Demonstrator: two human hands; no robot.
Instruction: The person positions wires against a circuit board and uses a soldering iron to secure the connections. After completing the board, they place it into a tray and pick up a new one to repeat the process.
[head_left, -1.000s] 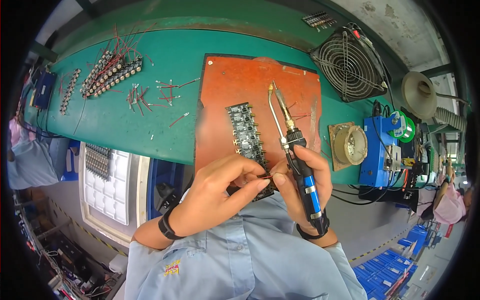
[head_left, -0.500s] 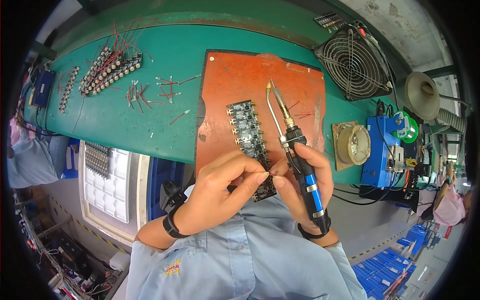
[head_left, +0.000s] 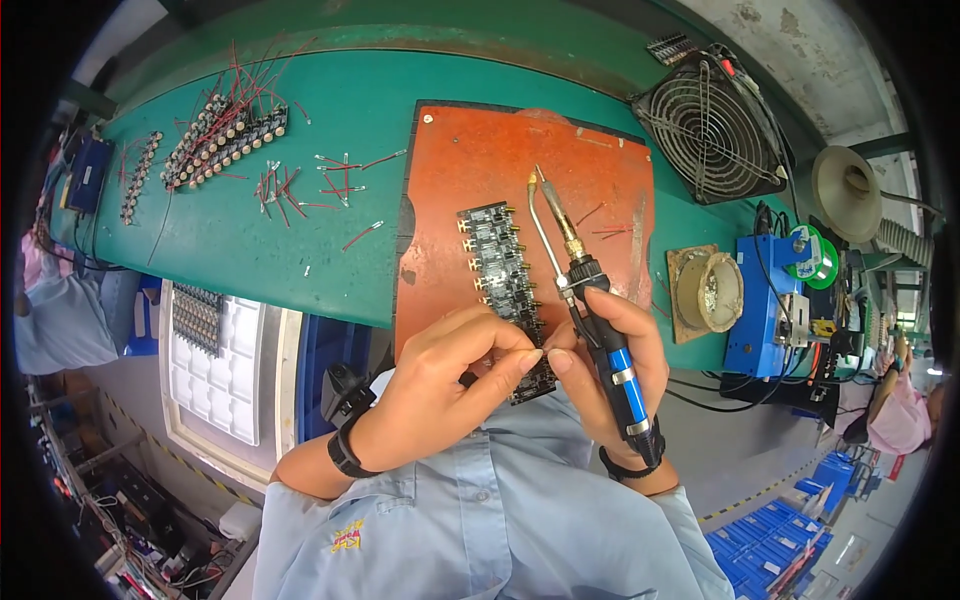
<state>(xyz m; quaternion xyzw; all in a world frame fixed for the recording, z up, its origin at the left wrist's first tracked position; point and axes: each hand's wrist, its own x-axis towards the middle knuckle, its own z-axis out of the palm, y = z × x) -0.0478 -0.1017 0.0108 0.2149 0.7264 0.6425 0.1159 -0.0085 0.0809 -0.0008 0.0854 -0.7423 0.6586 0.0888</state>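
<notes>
My right hand (head_left: 580,390) is wrapped round a soldering iron (head_left: 620,382) with a black and blue handle. Its tip points away from me, and a thin metal feed tube runs alongside. Thumb and fingertip of that hand also meet close to the fingertips of my left hand (head_left: 445,375), which are pinched together. Whatever lies between the fingertips is too small to make out. Beneath both hands, a black strip of circuit boards (head_left: 497,262) with metal contacts along its edges lies slanted on an orange mat (head_left: 450,150); my hands hide part of its near end.
Loose red wires (head_left: 345,190) and a pile of wired board strips (head_left: 225,140) lie on the green bench (head_left: 330,265) at left. Right of the mat stand a round pot (head_left: 712,292), a blue solder-feed unit (head_left: 750,300), a green solder spool (head_left: 822,258) and a black fan (head_left: 708,130).
My fingertips have shifted very slightly at the near end of the board strip, still close together. The soldering iron stays in my right hand, and the whole view has moved a little.
</notes>
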